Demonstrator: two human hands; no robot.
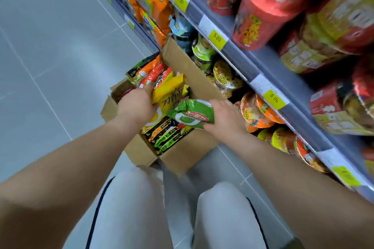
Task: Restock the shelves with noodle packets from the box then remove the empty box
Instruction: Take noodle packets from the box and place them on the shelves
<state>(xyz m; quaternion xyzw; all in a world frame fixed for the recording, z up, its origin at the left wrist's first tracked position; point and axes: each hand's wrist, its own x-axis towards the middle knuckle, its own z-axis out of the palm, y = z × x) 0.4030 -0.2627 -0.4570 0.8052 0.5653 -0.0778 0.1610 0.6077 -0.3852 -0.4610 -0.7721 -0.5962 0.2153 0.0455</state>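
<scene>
the cardboard box (183,154) sits open on the floor (50,70) just beside the shelves (265,62), full of noodle packets (167,135); the left hand (136,105) has its grip curled round a yellow packet (172,90) standing in the box; the right hand (224,119) has its grip on the end of a green packet (192,114) over the box; noodle bowls (256,112) line the lower shelf.

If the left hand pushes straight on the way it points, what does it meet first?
Probably the red packets standing in the cardboard box, just beyond the yellow packet the left hand grips; depth is unclear.
</scene>
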